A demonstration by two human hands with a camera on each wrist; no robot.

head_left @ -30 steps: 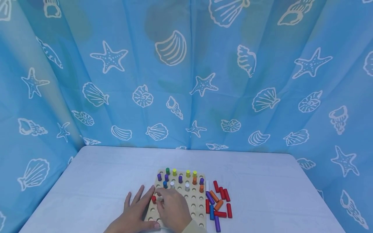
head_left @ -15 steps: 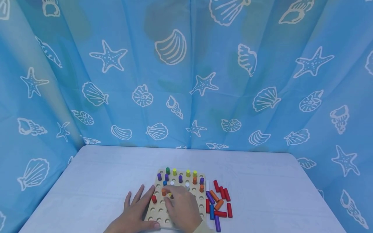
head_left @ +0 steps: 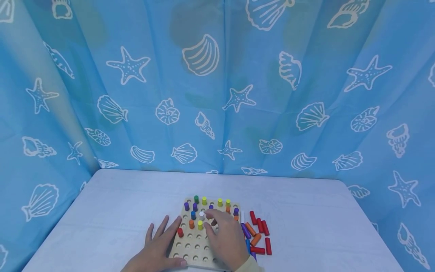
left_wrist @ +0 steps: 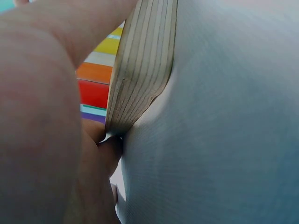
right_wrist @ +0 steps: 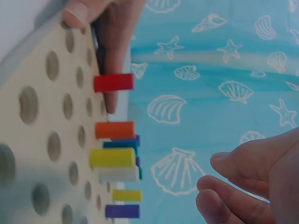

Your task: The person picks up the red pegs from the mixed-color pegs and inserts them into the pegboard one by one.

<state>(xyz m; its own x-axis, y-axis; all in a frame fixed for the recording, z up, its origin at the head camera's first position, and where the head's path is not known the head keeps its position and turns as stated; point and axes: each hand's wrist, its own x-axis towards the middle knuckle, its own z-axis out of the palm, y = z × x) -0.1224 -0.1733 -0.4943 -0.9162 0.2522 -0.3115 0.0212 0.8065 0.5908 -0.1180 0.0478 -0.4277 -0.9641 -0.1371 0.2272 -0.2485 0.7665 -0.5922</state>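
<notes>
A pale wooden pegboard (head_left: 192, 252) with round holes lies on the white table. My left hand (head_left: 158, 249) rests along its left edge, fingers spread and straight, the thumb on the near left corner. Above the board's right half hovers my right hand (head_left: 227, 238); the right wrist view shows its thumb and fingers apart, holding nothing. Standing in holes are a red peg (head_left: 180, 232), an orange peg (head_left: 191, 224), a yellow peg (head_left: 200, 225), a blue peg (head_left: 193, 215) and a white peg (head_left: 202, 215). My right hand hides part of the board.
Loose pegs lie right of the board, including a red peg (head_left: 268, 246), an orange peg (head_left: 256, 240) and a purple peg (head_left: 245, 230). Several more pegs, such as a green peg (head_left: 196, 199), stand in the far rows. A blue seashell-print curtain (head_left: 217, 94) hangs behind the table.
My right hand has moved rightward from beside the red peg, past the orange and yellow pegs, uncovering both. My left hand stays at the board's edge.
</notes>
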